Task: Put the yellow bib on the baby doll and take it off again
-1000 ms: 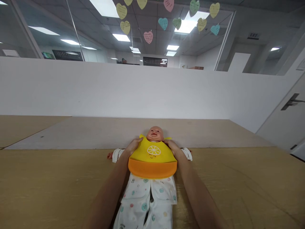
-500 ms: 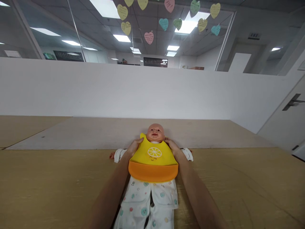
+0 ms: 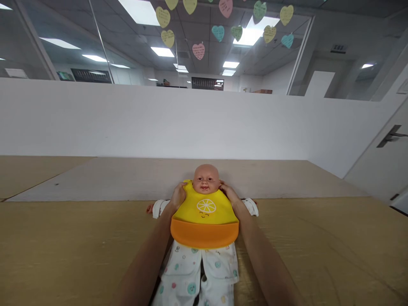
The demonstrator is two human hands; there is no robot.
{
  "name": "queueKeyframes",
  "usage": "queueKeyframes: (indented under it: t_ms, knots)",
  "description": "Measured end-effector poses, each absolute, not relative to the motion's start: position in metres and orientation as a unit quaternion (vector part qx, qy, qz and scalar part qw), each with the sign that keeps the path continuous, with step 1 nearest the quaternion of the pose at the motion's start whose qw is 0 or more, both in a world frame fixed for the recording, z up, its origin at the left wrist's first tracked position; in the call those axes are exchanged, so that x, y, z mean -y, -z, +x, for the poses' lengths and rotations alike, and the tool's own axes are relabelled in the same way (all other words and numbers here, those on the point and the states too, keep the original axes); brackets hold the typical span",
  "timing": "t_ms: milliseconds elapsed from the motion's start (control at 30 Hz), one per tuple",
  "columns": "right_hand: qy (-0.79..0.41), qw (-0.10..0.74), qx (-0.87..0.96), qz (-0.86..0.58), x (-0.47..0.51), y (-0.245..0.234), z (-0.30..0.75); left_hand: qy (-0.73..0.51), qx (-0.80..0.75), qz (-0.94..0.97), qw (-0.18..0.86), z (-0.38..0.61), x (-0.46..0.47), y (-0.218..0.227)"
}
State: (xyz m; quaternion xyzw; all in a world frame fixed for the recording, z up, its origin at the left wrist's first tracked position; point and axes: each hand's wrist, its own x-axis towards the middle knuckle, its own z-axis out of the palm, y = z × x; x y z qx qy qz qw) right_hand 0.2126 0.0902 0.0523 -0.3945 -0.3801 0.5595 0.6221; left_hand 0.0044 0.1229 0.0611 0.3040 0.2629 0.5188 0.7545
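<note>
A baby doll point(image 3: 206, 174) in white patterned clothes point(image 3: 185, 265) lies on its back, head away from me and arms spread wide. Over its chest is a yellow bib point(image 3: 191, 208) with a lemon-slice print and an orange catch pocket point(image 3: 205, 234). My left hand point(image 3: 178, 196) is closed on the bib's left upper edge, close to the doll's neck. On the other side, my right hand point(image 3: 230, 195) grips the bib's right upper edge by the doll's shoulder. The fingertips of both hands are partly hidden behind the bib and neck.
The doll lies on a wooden tabletop point(image 3: 79, 246) that meets a paler strip point(image 3: 127, 178) behind it. Beyond stands a white wall point(image 3: 204, 123) with glass above it, hung with heart-shaped notes point(image 3: 198, 51). A white door with a metal handle point(image 3: 389, 136) is at far right.
The doll's head has tipped forward and its face shows more fully. The bib has shifted slightly toward me, and my left hand has moved a little outward and up.
</note>
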Motion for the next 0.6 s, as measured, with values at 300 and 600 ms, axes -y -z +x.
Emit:
queueKeyframes:
  t_ms: [300,600]
  knots:
    - [-0.602,0.591,0.366,-0.393,-0.094,-0.048,0.214,-0.464,-0.300,0.323,0.768,0.007,-0.114,-0.063]
    - [-0.655,0.563,0.305,-0.400,-0.112,-0.054,0.211,-0.428,-0.304,0.320,0.789,0.006,-0.106,-0.068]
